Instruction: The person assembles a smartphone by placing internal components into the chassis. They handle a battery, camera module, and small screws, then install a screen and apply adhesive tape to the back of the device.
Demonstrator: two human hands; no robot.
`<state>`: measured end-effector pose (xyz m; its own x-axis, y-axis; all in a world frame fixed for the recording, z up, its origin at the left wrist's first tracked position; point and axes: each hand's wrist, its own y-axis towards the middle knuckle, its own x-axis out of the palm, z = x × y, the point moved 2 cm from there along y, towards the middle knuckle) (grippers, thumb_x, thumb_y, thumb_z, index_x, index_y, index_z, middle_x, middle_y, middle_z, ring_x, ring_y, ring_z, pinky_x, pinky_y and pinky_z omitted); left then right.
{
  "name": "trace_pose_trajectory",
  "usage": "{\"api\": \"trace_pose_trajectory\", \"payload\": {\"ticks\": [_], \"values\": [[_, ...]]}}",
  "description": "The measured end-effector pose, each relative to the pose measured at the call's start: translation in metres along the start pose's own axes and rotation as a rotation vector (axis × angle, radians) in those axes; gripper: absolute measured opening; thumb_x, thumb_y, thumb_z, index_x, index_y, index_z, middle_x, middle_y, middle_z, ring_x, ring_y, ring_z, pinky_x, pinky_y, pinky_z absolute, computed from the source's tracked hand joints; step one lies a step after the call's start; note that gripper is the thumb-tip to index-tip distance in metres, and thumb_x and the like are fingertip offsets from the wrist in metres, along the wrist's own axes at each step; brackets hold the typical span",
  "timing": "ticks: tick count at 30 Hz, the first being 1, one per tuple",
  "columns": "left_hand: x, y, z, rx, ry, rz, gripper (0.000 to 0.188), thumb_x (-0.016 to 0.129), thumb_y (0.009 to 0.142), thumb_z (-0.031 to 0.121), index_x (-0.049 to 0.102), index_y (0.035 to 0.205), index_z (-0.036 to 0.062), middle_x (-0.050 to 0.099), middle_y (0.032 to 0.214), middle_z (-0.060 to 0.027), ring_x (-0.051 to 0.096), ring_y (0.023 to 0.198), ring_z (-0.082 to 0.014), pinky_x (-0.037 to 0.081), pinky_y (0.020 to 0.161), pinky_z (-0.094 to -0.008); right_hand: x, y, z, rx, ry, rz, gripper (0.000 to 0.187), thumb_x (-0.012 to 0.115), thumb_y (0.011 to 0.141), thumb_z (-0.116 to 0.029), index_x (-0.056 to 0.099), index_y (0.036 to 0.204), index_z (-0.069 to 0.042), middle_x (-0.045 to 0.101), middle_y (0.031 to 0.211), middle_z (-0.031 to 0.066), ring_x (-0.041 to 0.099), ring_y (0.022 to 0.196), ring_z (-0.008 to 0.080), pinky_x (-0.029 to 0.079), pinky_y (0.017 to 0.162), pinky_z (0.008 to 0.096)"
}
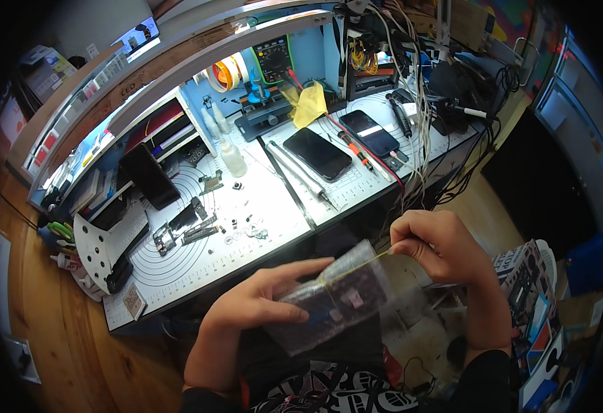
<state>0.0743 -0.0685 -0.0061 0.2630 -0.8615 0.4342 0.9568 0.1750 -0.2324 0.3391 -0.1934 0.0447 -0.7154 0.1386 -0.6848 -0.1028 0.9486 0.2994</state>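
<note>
My left hand [254,301] grips a flat package in clear bubble wrap [367,297], fingers along its far side and thumb on its near face. Dark and bluish parts show dimly through the plastic. A thin yellow rubber band [362,263] goes round the package. My right hand [442,244] is closed on the band's far end and holds it stretched up and to the right, apart from the wrap. The package is tilted above my lap, just off the bench's front edge.
On the white work mat [246,256] lie loose phone parts [177,227] and a dark phone [318,153]. Another phone [369,132], a clear bottle [232,160] and a multimeter [272,60] stand farther back. Cables [422,138] hang at the right; boxes [521,272] sit beside my right arm.
</note>
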Motion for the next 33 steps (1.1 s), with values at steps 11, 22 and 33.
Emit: {"api": "trace_pose_trajectory", "payload": {"ticks": [11, 22, 33], "values": [[-0.029, 0.017, -0.011, 0.175, -0.232, 0.272, 0.060, 0.075, 0.083, -0.003, 0.052, 0.138, -0.0098, 0.070, 0.120, -0.0177, 0.071, 0.104, -0.0211, 0.057, 0.094, -0.0344, -0.001, 0.067, 0.058, 0.058, 0.083, 0.195, 0.013, 0.064, 0.100, -0.008, 0.061, 0.091, 0.000, 0.065, 0.080, 0.0043, 0.058, 0.070, 0.0133, 0.045, 0.063, 0.0288], [-0.034, 0.142, 0.032, 0.646, -0.184, 0.588, 0.052, 0.076, 0.085, -0.003, 0.052, 0.131, -0.0073, 0.070, 0.114, -0.0159, 0.072, 0.097, -0.0200, 0.059, 0.089, -0.0346, -0.029, 0.118, 0.196, 0.105, 0.049, 0.790, 0.018, 0.069, 0.100, -0.020, 0.075, 0.104, -0.004, 0.073, 0.090, 0.0100, 0.068, 0.070, 0.0138, 0.053, 0.056, 0.0245], [-0.036, 0.147, 0.018, 0.698, -0.276, 0.569, 0.031, 0.060, 0.103, 0.008, 0.053, 0.131, -0.0012, 0.070, 0.111, -0.0092, 0.068, 0.101, -0.0135, 0.057, 0.088, -0.0307, -0.018, 0.112, 0.198, 0.523, 0.545, 0.594, 0.026, 0.065, 0.101, -0.023, 0.070, 0.097, 0.003, 0.069, 0.086, 0.0047, 0.063, 0.071, 0.0152, 0.050, 0.068, 0.0306]]}}
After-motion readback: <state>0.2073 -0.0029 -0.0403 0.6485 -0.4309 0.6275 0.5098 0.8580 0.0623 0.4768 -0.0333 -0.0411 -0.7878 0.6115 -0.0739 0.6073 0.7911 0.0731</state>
